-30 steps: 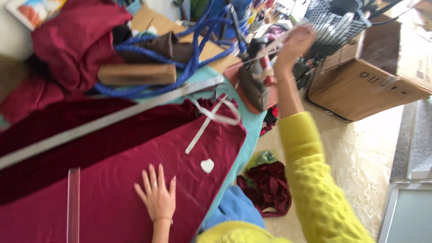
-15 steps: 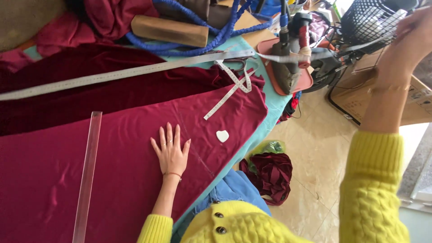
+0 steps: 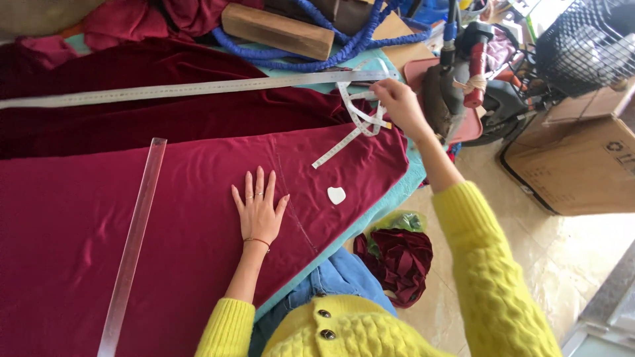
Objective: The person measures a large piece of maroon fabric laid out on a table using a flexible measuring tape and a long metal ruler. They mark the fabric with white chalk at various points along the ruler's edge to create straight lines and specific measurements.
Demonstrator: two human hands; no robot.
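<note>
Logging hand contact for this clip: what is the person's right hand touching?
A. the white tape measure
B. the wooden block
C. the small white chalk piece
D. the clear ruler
A: the right hand reaches to the far edge of the red cloth and its fingers pinch the white tape measure, while the left hand lies flat on the cloth.

- Both arms wear a bright yellow knit sweater — chunky, with a raised bobble-like texture, clearest on the right sleeve.
- The left sleeve ends in a ribbed cuff pushed partway up the forearm.
- The sweater front shows two dark round buttons near its edge.
- The left hand [image 3: 258, 210] has a thin bracelet at the wrist and a ring on one finger.
- The right hand [image 3: 395, 104] is bare, with no jewellery that can be made out.
- Blue denim shows below the sweater — jeans, by the look of the seam.
</note>
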